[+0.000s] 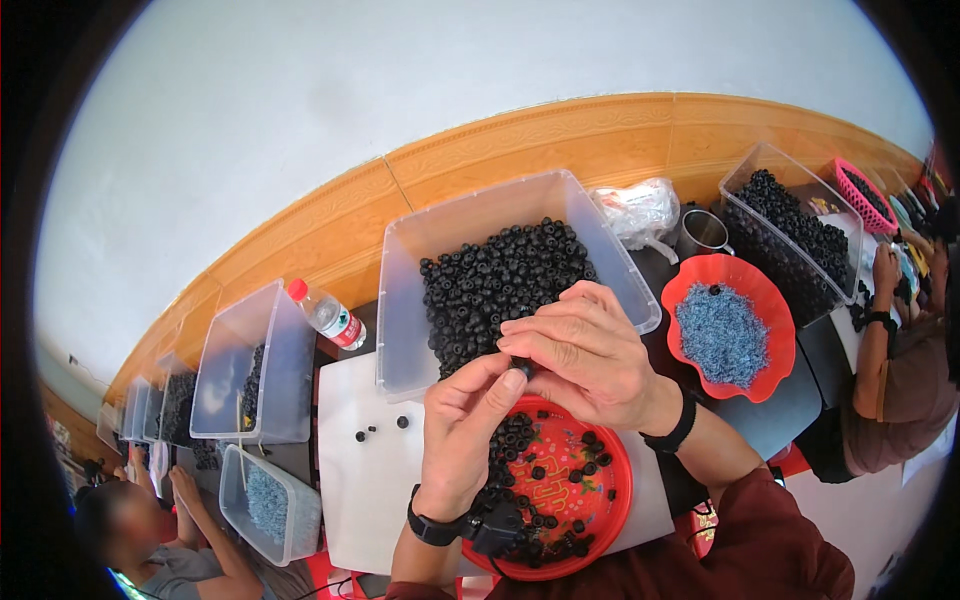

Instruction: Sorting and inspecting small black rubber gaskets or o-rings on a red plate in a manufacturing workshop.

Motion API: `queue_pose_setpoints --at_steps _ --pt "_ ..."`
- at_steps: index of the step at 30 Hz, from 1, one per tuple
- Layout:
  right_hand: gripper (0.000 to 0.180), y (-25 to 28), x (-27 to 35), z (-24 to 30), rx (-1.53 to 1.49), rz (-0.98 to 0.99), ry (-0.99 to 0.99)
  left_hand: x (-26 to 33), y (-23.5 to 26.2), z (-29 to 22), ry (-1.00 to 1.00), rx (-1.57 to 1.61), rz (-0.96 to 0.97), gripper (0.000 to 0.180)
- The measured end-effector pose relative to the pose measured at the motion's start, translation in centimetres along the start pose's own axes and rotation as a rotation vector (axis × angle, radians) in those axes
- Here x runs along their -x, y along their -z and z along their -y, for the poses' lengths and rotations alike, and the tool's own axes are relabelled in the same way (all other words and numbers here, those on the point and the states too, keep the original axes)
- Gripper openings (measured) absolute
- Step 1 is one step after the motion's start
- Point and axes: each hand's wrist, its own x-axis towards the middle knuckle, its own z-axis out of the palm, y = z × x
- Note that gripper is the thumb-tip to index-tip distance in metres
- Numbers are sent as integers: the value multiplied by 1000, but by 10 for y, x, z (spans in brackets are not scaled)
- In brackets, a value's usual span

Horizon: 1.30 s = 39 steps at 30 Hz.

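My left hand [462, 432] and my right hand [590, 352] meet in front of a clear plastic bin. Between their fingertips they pinch a small black round part [521, 367], mostly covered by the fingers. Behind them, the bin [400, 300] holds a heap of black ring-like parts [505, 280]. Beneath my hands lies a round red tray [618, 490] with a printed pattern and scattered black parts [515, 435]. A few loose black pieces [402, 422] sit on the white board [350, 480] left of my left hand.
A red scalloped bowl [782, 350] of tiny blue-grey pieces stands to the right, near a metal mug [703, 232] and a clear bag [640, 210]. At left are a bottle [335, 318], another bin [215, 370] and a tub [300, 520]. People sit on both sides.
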Motion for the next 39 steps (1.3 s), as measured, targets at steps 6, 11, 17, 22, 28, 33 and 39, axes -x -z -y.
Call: queue_pose_setpoints --at_steps 6,11,17,22,28,33,39 --pt "37 -1 1 -4 -26 -2 56 -1 -2 -1 28 -30 17 19" --pt "38 0 1 -6 -52 19 87 0 -1 1 39 -61 32 18" --pt "34 5 -2 -2 -26 30 33 1 -1 3 -12 -54 2 18" --pt "35 5 -2 -1 -19 42 22 -1 -5 1 -27 -3 -22 20" --pt "36 -3 1 1 -24 4 -13 -1 -1 4 -58 34 -26 20" --pt "36 0 3 -3 115 -13 116 -1 -4 5 -1 32 -34 20" --pt "44 1 0 -2 81 32 85 -1 -2 11 -41 0 -61 23"
